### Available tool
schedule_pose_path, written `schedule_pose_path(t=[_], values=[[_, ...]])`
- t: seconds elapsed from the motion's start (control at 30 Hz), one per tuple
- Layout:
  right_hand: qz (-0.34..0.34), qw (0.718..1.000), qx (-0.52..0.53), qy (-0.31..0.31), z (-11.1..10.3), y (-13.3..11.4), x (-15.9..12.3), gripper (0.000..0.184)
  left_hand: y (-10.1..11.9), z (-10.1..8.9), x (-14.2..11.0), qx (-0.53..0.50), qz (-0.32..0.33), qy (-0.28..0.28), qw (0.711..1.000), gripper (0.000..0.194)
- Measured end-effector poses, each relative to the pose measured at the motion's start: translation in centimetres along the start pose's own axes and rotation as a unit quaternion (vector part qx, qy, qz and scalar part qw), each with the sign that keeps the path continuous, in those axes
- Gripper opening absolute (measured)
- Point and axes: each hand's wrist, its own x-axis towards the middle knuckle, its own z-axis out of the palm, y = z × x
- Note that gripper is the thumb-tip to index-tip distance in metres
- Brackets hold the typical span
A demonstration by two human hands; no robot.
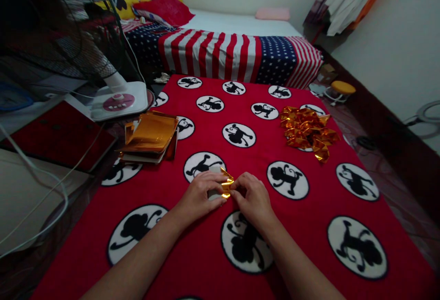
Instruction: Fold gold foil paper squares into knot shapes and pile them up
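Note:
A piece of shiny gold foil paper point(226, 185), partly folded, is held between my two hands over the red cloth. My left hand point(203, 194) grips its left side, with the thumb below and the fingers above; a greyish part of the paper shows there. On its right edge, my right hand point(250, 195) pinches with thumb and fingertips. Beyond my left hand lies a stack of gold paper sheets point(151, 132). A pile of folded gold foil pieces point(305, 130) rests farther off to the right.
The red cloth point(302, 249) with monkey prints covers the surface under my hands. A fan base point(118, 100) and a white cable point(41, 174) are at the left. A bed point(227, 54) stands behind, and a yellow-topped stool point(343, 87) at the right.

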Motion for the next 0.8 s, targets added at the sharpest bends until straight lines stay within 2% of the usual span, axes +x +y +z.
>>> schedule_pose_path(t=[0.3,0.4,0.57,0.8], values=[[0.023,0.999,-0.027,0.018,0.3,-0.3,0.1,0.012,-0.1,0.1,0.1,-0.002,-0.01,-0.002,1.0,0.012],[0.073,0.995,-0.062,0.015,0.0,-0.7,-0.2,0.011,-0.1,0.0,0.1,-0.003,-0.021,-0.006,1.0,0.012],[0.151,0.978,-0.141,-0.031,-0.7,-1.3,-0.4,0.013,-0.2,0.0,0.1,-0.01,-0.028,-0.005,1.0,0.011],[0.18,0.98,-0.062,-0.06,-0.3,-0.9,0.3,0.013,-0.5,0.2,0.0,-0.003,-0.014,0.005,1.0,0.011]])
